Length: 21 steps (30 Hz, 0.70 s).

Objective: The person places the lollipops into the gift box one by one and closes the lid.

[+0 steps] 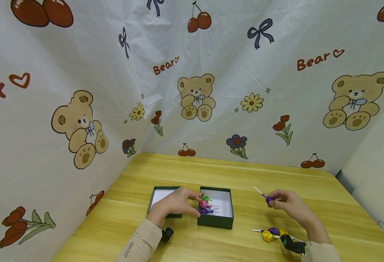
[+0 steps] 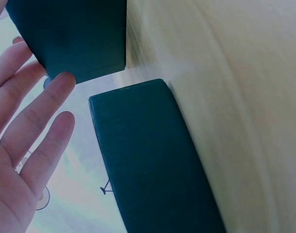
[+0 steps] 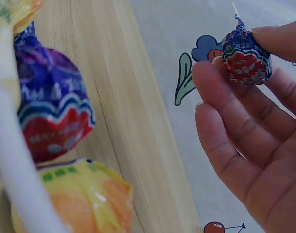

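A dark green open box stands mid-table with several wrapped lollipops at its left end. Its lid lies upturned just to the left. My left hand hovers over the lid, and its straight fingers reach the box's left wall; in the left wrist view the left hand is flat and holds nothing beside the box. To the right of the box, my right hand pinches a purple lollipop by its wrapped head, stick pointing up and left.
Loose lollipops lie on the wooden table near my right wrist, a purple one and a yellow one close in the right wrist view. A bear-print cloth walls the back and left.
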Motion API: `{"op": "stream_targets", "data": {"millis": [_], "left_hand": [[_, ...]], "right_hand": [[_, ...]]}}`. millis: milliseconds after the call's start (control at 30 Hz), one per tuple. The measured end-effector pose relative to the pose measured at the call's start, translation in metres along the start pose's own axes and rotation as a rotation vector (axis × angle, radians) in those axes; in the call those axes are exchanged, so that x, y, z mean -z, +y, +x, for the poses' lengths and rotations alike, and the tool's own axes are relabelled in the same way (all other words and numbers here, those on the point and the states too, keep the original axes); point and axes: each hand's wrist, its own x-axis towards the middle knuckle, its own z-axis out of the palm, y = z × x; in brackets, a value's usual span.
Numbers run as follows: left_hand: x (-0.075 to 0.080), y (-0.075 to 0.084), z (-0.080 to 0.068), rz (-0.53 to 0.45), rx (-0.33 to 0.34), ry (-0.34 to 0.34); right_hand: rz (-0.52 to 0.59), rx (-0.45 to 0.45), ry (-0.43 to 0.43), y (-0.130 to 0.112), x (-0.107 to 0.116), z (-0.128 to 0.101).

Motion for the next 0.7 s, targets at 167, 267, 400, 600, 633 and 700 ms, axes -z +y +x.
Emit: {"op": "stream_targets", "data": {"millis": [167,267,400,600,633,700], "left_hand": [[0.0001,-0.0001,0.0003,0.002,-0.002,0.001],[-0.0001,-0.0007,0.0008,-0.002,0.004,0.0],[-0.0006,-0.0008,0.0008,-0.007,0.009,-0.002],[-0.0007,-0.0007,0.0008,-0.006,0.008,-0.001],[-0.0006,-0.0008,0.0008,-0.005,0.007,-0.001],[-0.0003,-0.0008,0.0009,-0.006,0.006,-0.001]], "right_hand": [[0.012,0.005,0.016,-0.0009,-0.0003,0.0005],[0.025,0.0,0.038,-0.0013,-0.0006,0.0003],[0.05,0.01,0.049,-0.0017,-0.0011,-0.0005],[0.067,0.016,0.065,-0.0026,-0.001,0.0001],[0.069,0.014,0.072,-0.003,-0.001,0.0002],[0.064,0.02,0.079,-0.0035,-0.0009,0.0005]]}}
